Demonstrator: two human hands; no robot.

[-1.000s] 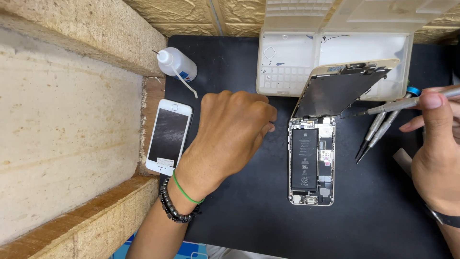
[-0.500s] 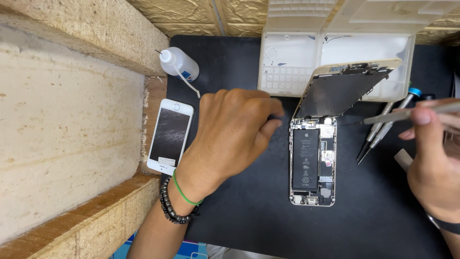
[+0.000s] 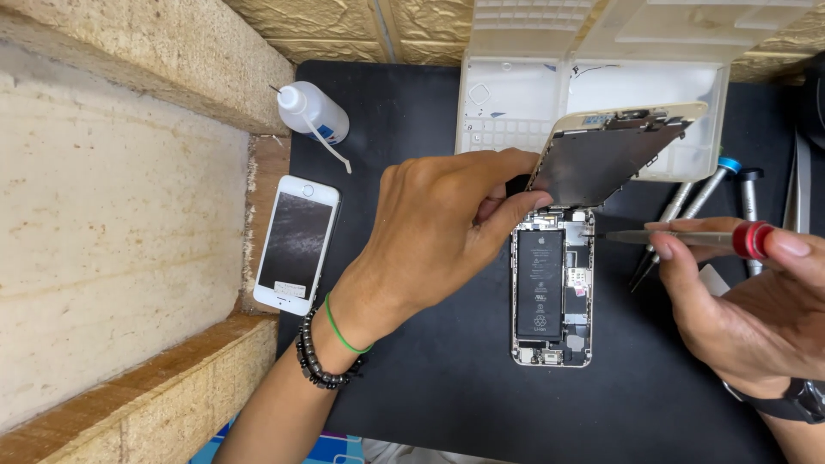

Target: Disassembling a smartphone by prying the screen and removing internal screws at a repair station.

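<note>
Open phone (image 3: 552,296) lying flat on the black mat (image 3: 430,387), back half up, black battery (image 3: 540,283) showing inside w/ small boards beside it; its screen panel (image 3: 606,159) is lifted & tilted up at the top end, hinged there, leaning toward the white parts tray (image 3: 516,103) behind. Left hand (image 3: 438,228) over the mat just left of the phone, fingers curled narrow, thumb & fingertips pinching the lower left edge of the raised panel, holding it up. Right hand (image 3: 748,301) comes in from the right, fingers closed round a slim screwdriver (image 3: 679,236) w/ red cap; the shaft lies nearly level, tip at the top right corner of the phone body, just under the panel, can't tell if it's touching a screw. More drivers (image 3: 696,202) lie on the mat betw. tray & right hand. Second phone (image 3: 296,245), white, screen up, rests at the mat's left edge, well apart from the open one. Small squeeze bottle (image 3: 314,112) w/ thin nozzle lies on its side near the top left corner of the mat
</note>
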